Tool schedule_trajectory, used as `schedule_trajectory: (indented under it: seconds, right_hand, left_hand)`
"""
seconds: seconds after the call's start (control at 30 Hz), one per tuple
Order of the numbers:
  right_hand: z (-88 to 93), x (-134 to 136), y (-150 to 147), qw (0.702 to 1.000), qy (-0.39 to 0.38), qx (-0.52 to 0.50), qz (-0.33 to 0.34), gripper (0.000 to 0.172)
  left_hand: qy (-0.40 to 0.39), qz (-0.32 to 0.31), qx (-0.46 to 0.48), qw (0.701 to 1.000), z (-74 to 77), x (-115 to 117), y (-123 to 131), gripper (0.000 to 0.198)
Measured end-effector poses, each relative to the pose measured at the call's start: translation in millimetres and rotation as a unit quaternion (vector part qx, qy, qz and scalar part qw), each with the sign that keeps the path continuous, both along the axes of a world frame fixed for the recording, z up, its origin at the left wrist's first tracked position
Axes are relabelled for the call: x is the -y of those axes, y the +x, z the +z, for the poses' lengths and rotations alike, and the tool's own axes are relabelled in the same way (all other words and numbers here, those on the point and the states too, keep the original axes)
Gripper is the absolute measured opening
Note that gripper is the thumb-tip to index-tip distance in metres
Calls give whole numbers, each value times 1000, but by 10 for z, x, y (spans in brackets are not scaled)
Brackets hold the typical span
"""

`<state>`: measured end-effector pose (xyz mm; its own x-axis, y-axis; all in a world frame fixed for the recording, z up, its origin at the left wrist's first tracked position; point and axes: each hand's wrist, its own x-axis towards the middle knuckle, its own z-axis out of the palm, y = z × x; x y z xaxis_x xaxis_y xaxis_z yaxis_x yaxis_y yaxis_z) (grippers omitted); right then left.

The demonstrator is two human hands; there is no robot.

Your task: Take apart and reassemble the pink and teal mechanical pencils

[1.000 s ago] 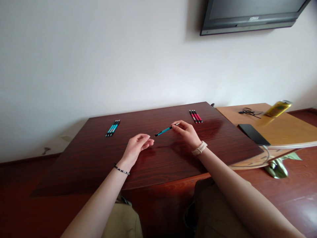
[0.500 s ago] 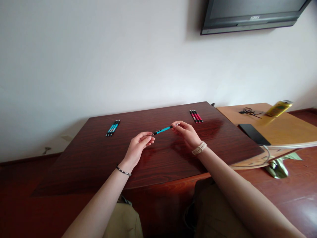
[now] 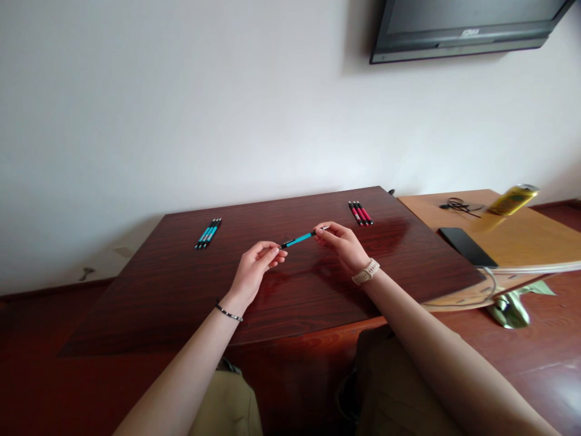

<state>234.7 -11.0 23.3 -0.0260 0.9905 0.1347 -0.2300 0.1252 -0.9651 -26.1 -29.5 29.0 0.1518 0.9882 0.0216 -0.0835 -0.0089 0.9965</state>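
Note:
Between my two hands a blue pen [image 3: 299,239] with black ends is held above the dark wooden table [image 3: 290,303]. My left hand [image 3: 256,263] pinches its left end between thumb and fingertips. Its other end, tilted slightly upward, is pinched by my right hand [image 3: 342,245]. To the left on the table lie several blue pens [image 3: 208,234] side by side. Several pink-red pens [image 3: 361,213] with black ends form a similar row at the back right, beyond my right hand.
A lighter wooden table [image 3: 535,242] adjoins on the right. On it are a black phone [image 3: 467,246], a dark coiled cable [image 3: 458,206] and a tilted yellow can [image 3: 515,200]. A television [image 3: 467,36] hangs on the wall above. Crumpled green material [image 3: 511,309] lies on the floor.
My left hand has moved slightly right, and its thumb and fingertips have closed on the pen's left end. My right hand keeps its pinch; the pens on the table lie as before.

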Motion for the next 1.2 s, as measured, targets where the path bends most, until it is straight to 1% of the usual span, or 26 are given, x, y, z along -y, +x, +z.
schedule_trajectory:
  seconds: [0.1,0.27,0.43,0.53,0.6,0.73,0.9,1.03,1.2]
  right_hand:
    - [6,4,-4,1000,-5,-1,5,43]
    - [-11,-5,-3,1000,9,0,8,42]
    - [-14,-3,3,1000,16,-15,21,37]
    - [-13,5,2,999,6,-30,33,34]
    - [-17,7,-1,998,0,-39,40,33]
    - [-22,4,-10,998,7,-40,40,33]
    - [0,7,-16,999,21,-8,29,40]
    - [15,18,-17,999,8,-15,32,43]
    - [8,18,-16,998,4,-25,52,38]
  left_hand:
    - [-2,-3,1,1000,-3,0,3,38]
    - [3,-12,-2,1000,-4,-3,5,40]
    - [16,-9,-27,999,-16,-21,-20,38]
    - [23,-12,-24,999,-34,-30,-40,34]
    - [26,-8,-14,1000,-38,-30,-41,31]
    - [20,20,32,999,-6,-20,-12,29]
    - [-6,35,83,996,26,-20,0,31]
    - [-25,28,124,992,-7,-51,-31,31]
    - [-86,-4,145,986,-44,-73,-59,30]
